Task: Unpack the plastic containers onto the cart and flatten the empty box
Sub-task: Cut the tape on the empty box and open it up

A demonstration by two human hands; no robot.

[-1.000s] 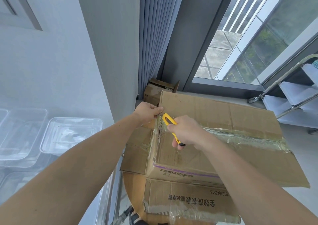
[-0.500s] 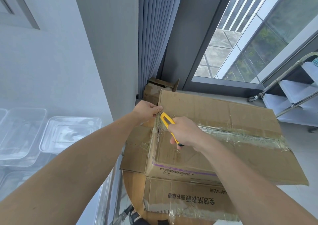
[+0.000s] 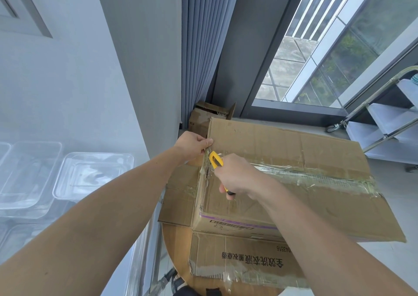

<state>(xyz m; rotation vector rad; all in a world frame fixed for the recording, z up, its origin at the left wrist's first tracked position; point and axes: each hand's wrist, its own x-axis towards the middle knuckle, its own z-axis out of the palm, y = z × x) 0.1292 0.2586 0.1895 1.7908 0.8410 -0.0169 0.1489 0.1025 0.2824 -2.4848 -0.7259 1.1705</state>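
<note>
A brown cardboard box [image 3: 282, 151] lies bottom-up on a round wooden stool [image 3: 176, 246], its taped seam running left to right. My left hand [image 3: 192, 146] pinches the box's far left corner edge. My right hand [image 3: 237, 178] grips a yellow box cutter [image 3: 215, 159], whose tip sits at the left end of the tape seam, where the tape is torn. Clear plastic containers [image 3: 90, 173] stand on the cart top [image 3: 135, 261] to my left.
A smaller open cardboard box [image 3: 203, 119] sits on the floor in the corner by the blue curtain [image 3: 203, 47]. A metal trolley with white shelves [image 3: 384, 123] stands at the right by the window. A grey wall runs close on the left.
The box cutter and my right hand have shifted slightly toward the left end of the seam. My left hand keeps its pinch on the corner.
</note>
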